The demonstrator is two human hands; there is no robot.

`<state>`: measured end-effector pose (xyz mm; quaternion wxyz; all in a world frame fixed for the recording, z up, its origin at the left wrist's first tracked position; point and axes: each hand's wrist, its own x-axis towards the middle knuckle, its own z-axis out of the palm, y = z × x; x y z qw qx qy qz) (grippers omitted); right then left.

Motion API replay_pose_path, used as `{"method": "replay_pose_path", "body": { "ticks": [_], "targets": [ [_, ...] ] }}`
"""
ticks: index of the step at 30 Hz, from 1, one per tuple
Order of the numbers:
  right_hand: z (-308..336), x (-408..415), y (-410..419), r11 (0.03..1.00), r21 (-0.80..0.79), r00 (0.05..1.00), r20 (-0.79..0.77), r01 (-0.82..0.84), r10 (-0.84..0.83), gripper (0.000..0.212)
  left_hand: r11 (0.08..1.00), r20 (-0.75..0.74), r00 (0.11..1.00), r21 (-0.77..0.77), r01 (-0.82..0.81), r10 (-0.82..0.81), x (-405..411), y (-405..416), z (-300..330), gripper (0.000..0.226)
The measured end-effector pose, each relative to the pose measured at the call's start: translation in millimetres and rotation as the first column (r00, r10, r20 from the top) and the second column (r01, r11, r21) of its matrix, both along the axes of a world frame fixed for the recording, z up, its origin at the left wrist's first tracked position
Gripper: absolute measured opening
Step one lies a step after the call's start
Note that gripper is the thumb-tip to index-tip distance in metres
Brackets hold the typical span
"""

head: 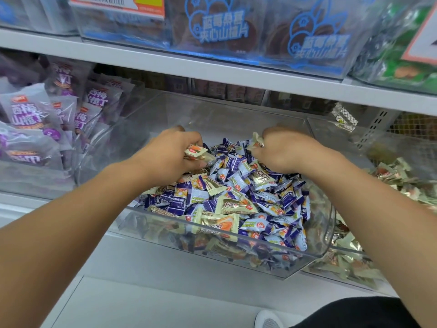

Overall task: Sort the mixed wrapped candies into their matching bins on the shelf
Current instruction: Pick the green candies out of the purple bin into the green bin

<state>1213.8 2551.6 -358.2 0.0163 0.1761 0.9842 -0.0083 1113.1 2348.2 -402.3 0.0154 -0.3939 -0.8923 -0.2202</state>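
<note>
A clear plastic bin on the shelf holds a heap of mixed wrapped candies, mostly purple-and-white with several cream-and-gold ones among them. My left hand is over the heap's far left side and grips cream-and-gold candies in curled fingers. My right hand is over the far right side and also holds cream-and-gold candies that stick out past its fingers. Both hands are inside the bin.
A neighbouring clear bin on the right holds cream-and-gold candies. Purple snack packets fill a bin on the left. A white shelf above carries blue-printed boxes. My shoe shows at the bottom.
</note>
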Motion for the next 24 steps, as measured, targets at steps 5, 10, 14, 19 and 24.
{"method": "replay_pose_path", "body": {
  "ticks": [5, 10, 14, 19, 24],
  "targets": [
    [13.0, 13.7, -4.4, 0.993, -0.107, 0.989, -0.141, -0.058, 0.042, 0.031, 0.989, 0.068, 0.998, 0.148, -0.004, -0.006, -0.2, -8.3, 2.3, 0.016],
    [17.8, 24.7, -3.6, 0.984, -0.172, 0.995, -0.095, -0.040, 0.024, 0.036, 0.954, 0.156, 0.985, 0.300, 0.019, -0.068, 9.8, -9.3, 19.9, 0.024],
    [15.6, 24.8, -8.1, 0.993, -0.108, 0.999, 0.007, 0.042, -0.041, 0.053, 0.983, 0.258, 0.953, 0.135, 0.126, -0.158, 23.2, -9.4, 26.5, 0.020],
    [13.6, 21.1, -13.5, 0.994, -0.078, 0.994, 0.081, 0.077, -0.070, 0.053, 0.973, 0.121, 0.990, -0.210, 0.093, -0.069, 27.9, 0.1, 23.5, 0.052],
    [18.3, 24.2, -17.2, 0.995, -0.086, 0.995, 0.088, 0.058, -0.051, 0.052, 0.968, 0.137, 0.990, -0.245, 0.047, -0.013, 29.1, 3.5, 25.1, 0.064]
  ]
}}
